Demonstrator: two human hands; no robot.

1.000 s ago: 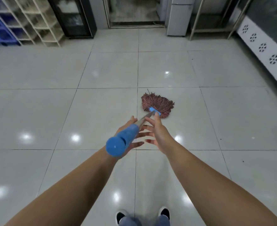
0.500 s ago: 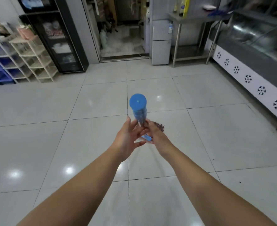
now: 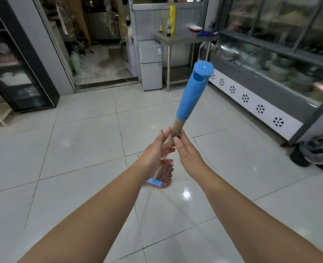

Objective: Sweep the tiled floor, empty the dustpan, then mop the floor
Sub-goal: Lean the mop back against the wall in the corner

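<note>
A mop stands nearly upright in front of me on the glossy tiled floor (image 3: 81, 149). Its blue handle grip (image 3: 194, 90) tilts up and to the right. The reddish-brown string mop head (image 3: 165, 172) with a blue clamp rests on a tile, partly hidden behind my left wrist. My left hand (image 3: 155, 152) grips the wooden shaft just below the blue grip, fingers curled round it. From the other side my right hand (image 3: 188, 154) holds the same stretch of shaft between thumb and fingers.
A glass display counter (image 3: 270, 76) runs along the right wall, with a dark bundle (image 3: 312, 154) on the floor at its near end. Behind stand a steel table (image 3: 185, 37), a small white fridge (image 3: 150, 65), an open doorway (image 3: 100, 59) and a black glass cabinet (image 3: 14, 73).
The handle swung from pointing at me to nearly upright, tilted right. The mop head came closer to me. My right hand went from spread fingers to holding the shaft. My view lifted.
</note>
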